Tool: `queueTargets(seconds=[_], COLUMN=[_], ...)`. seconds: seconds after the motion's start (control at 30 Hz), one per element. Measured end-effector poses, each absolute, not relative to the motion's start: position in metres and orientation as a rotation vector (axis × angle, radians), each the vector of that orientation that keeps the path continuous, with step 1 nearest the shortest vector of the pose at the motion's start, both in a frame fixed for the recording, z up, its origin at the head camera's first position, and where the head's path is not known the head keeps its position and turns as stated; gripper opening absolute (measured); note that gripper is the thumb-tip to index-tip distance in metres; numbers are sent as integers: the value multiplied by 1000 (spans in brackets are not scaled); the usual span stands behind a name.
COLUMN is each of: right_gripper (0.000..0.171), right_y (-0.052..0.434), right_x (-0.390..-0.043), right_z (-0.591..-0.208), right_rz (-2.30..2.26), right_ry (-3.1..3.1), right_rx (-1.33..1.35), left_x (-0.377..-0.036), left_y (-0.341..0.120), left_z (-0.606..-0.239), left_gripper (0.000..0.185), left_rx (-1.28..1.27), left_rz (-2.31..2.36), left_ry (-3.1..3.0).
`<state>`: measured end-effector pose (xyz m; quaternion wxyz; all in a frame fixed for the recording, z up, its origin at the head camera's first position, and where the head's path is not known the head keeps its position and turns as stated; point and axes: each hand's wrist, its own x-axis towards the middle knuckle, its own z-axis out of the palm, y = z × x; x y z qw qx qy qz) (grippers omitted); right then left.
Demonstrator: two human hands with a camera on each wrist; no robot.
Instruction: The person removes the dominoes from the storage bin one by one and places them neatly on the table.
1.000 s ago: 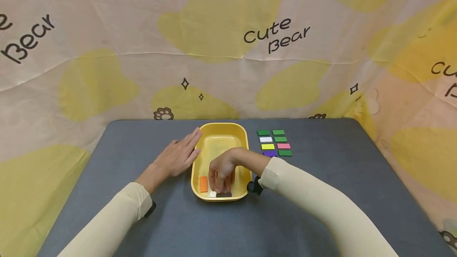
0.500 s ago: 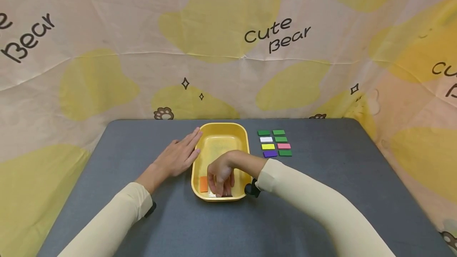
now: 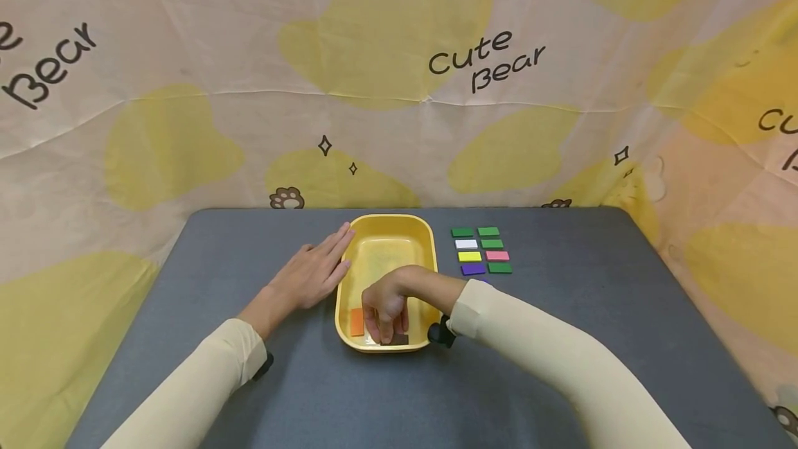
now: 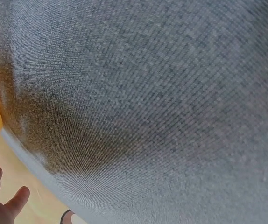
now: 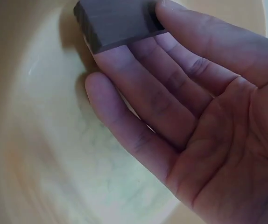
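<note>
"cute bear" reads in dark script on the backdrop (image 3: 486, 61), and parts of the same words show at its left and right edges. your right hand (image 3: 386, 307) dips into the near end of the yellow tray (image 3: 385, 227) on the grey table (image 3: 561, 338). its fingertips (image 5: 124, 60) touch a dark brown tile (image 3: 396, 339), a flat, matte rectangle with a thick edge. the fingers lie nearly straight, and you cannot tell whether they pinch the tile or only press on it. the tile sits at the tray's near wall, with an orange tile (image 3: 357, 322) well to its left in the tray. your left hand (image 3: 308, 276) rests flat on the table, fingers straight, just beside the tray's left rim. right of the tray, small tiles (image 3: 480, 250) lie in two columns: green, white, yellow, pink and purple.
</note>
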<state>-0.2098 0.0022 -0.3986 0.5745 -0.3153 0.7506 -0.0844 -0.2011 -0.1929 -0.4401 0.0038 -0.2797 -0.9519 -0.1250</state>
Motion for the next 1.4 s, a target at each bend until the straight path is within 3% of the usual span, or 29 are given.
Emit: queueTargets(seconds=[0.33, 0.87, 1.4], right_gripper=[10, 31, 6], right_y=[7, 42, 130], right_x=[-223, -246, -263], right_z=[-378, -333, -322], right_rz=[-241, -300, -544], right_ry=[1828, 1920, 2121], right_rx=[-887, -965, -875], left_x=[-201, -202, -201], left_y=[-193, -193, -190], left_z=[-439, -439, -437], left_gripper=[61, 62, 62], left_rx=[-879, -869, -864], left_rz=[-385, -348, -344], left_ry=[-2982, -3005, -3013])
